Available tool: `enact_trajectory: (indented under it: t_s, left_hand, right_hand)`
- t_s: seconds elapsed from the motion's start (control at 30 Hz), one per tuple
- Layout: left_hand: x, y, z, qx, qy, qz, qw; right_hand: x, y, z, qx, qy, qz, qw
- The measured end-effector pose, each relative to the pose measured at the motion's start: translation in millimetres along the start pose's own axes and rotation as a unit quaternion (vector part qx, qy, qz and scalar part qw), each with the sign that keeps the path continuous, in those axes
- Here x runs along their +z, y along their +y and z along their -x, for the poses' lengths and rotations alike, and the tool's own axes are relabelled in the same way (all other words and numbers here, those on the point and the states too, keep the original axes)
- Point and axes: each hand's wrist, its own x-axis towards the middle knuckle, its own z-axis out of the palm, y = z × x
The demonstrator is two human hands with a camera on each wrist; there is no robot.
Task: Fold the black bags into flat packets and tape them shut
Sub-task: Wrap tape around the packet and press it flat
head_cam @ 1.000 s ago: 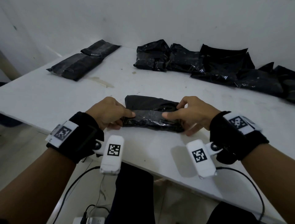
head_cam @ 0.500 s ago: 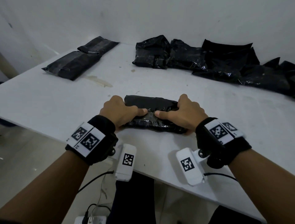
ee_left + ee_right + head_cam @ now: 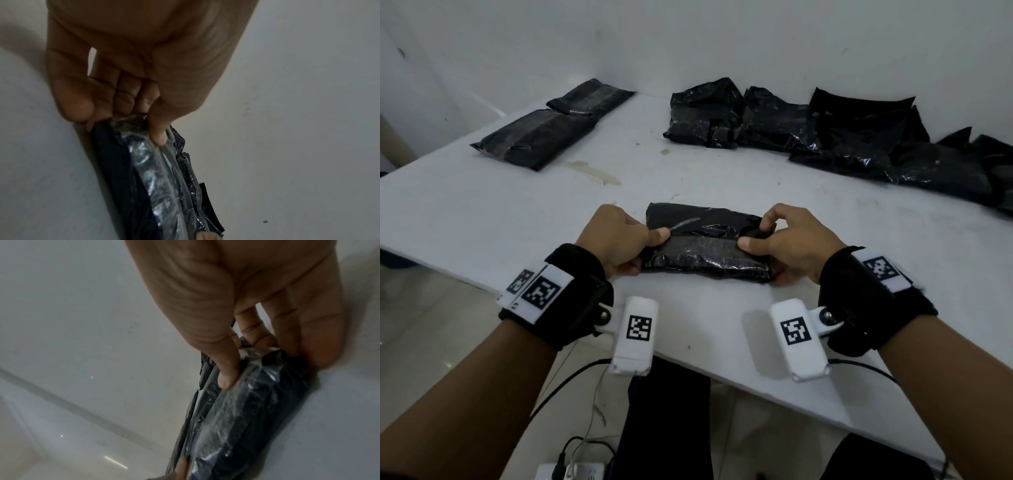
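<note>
Near the front edge of the desk [image 3: 482,219], right before me, lies the black bag [image 3: 705,246] I am working on, folded over into a long, narrow packet. A strip of clear tape [image 3: 162,178] runs along its length over the fold. My left hand [image 3: 616,240] grips one end, thumb pressed on top and fingers [image 3: 125,97] curled beneath; my right hand [image 3: 787,240] clamps the other end the same way, thumb down on the seam.

I judge I am at the sealing step: the fold is made and the tape is being pressed home. The next move calls for smoothing the tape flat along the seam without letting the slippery plastic spring open.

Farther back, two flat packets [image 3: 541,137] lie at the left, and a heap of loose black bags [image 3: 825,133] waits along the wall.
</note>
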Motion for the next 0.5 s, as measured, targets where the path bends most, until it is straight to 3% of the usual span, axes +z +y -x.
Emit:
enact_trajectory:
  t_s: [0.17,0.27,0.5]
  left_hand:
    - [-2,-1,1,-0.007,-0.008,0.023,1.0]
    - [-2,-1,3,0.006,-0.017,0.003,1.0]
    - [8,12,28,0.09,-0.004,-0.163,0.983]
  right_hand:
    - [-6,-3,6,0.004,-0.032,-0.015,0.999]
    - [-5,-4,12,-0.002,-0.004,-0.004,1.0]
    - [6,-16,26,-0.068,-0.011,0.19,0.979]
